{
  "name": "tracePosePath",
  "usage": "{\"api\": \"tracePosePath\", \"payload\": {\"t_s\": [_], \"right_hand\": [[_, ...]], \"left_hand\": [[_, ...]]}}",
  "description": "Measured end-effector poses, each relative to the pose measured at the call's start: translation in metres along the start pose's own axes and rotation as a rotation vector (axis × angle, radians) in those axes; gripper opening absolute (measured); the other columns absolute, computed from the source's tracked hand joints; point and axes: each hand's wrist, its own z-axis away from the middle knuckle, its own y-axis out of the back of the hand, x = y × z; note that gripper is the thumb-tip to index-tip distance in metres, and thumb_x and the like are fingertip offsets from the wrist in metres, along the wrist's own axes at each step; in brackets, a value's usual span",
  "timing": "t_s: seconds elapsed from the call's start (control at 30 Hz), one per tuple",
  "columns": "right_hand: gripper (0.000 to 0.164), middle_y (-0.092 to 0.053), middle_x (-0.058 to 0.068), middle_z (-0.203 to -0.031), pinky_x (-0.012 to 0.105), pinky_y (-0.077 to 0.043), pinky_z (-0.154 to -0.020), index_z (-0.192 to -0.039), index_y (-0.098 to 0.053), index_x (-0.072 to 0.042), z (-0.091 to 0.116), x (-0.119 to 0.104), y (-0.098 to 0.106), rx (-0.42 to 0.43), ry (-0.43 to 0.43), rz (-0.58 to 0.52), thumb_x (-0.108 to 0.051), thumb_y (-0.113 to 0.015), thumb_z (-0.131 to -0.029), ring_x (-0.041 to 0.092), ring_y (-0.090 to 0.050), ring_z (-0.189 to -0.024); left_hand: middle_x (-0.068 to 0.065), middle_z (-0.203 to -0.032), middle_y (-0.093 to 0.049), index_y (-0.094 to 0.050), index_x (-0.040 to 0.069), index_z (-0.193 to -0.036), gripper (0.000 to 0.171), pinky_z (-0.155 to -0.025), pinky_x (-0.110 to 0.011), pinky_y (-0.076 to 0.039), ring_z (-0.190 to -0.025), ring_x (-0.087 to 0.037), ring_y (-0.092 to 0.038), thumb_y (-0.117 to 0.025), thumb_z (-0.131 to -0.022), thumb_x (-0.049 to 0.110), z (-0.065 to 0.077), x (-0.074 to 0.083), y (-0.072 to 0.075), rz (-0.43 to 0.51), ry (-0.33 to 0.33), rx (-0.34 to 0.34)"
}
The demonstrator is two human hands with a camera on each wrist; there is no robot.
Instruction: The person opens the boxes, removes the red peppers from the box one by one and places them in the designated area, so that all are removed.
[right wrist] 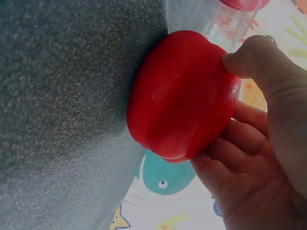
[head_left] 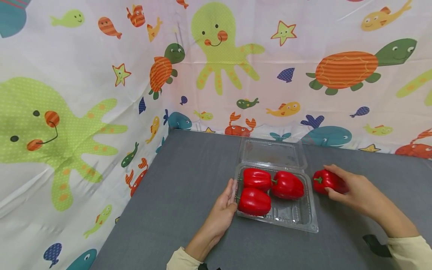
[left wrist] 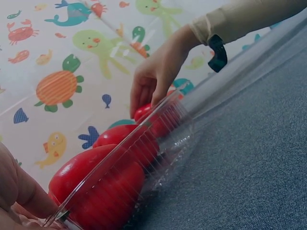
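A clear plastic clamshell container point(head_left: 293, 219) lies with its lid point(head_left: 273, 153) folded back. Three red bell peppers sit in it: one at the back left point(head_left: 257, 178), one at the front left point(head_left: 254, 201) and one towards the right point(head_left: 288, 185). My left hand point(head_left: 219, 212) holds the container's left side, with the thumb at the rim. Just right of the container, my right hand point(head_left: 354, 191) grips another red bell pepper point(right wrist: 184, 96) between thumb and fingers. That pepper's green stem faces the container in the head view. Its underside is hard to see.
A grey tabletop point(head_left: 175, 180) lies beneath everything. A white curtain point(head_left: 303, 22) printed with sea animals hangs behind the table and along its left side. The lid reaches close to the table's back edge.
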Motion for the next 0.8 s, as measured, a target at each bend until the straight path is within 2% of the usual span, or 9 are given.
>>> {"api": "tracePosePath", "payload": {"t_s": [0.17, 0.47, 0.8], "right_hand": [[0.086, -0.042, 0.043, -0.152, 0.058, -0.064, -0.075, -0.154, -0.045, -0.002, -0.0011, 0.0014, -0.0008, -0.005, -0.003, -0.011, -0.027, -0.089, -0.084, 0.055, -0.061, -0.109], [0.088, -0.04, 0.034, -0.16, 0.065, -0.061, -0.081, -0.157, -0.042, 0.001, -0.0052, 0.0008, -0.0038, -0.002, 0.033, -0.015, -0.026, -0.087, -0.086, 0.063, -0.048, -0.13], [0.09, -0.035, 0.033, -0.163, 0.065, -0.061, -0.079, -0.159, -0.04, 0.001, -0.0051, 0.0023, -0.0065, 0.016, 0.05, 0.001, -0.028, -0.086, -0.087, 0.065, -0.05, -0.128]], "left_hand": [[-0.006, -0.178, -0.008, -0.002, 0.004, -0.169, 0.076, -0.13, -0.041, -0.008, -0.163, -0.021, -0.005, -0.031, -0.101, -0.012, -0.0005, 0.0011, -0.0002, -0.001, 0.01, 0.001], [-0.007, -0.178, -0.008, -0.002, 0.003, -0.169, 0.076, -0.13, -0.04, -0.008, -0.163, -0.021, -0.005, -0.031, -0.1, -0.013, 0.0002, 0.0008, -0.0004, 0.005, 0.008, 0.003], [-0.007, -0.178, -0.009, -0.002, 0.003, -0.169, 0.076, -0.13, -0.041, -0.007, -0.163, -0.022, -0.005, -0.03, -0.1, -0.012, 0.0005, 0.0013, -0.0004, 0.011, 0.005, 0.007]]}}
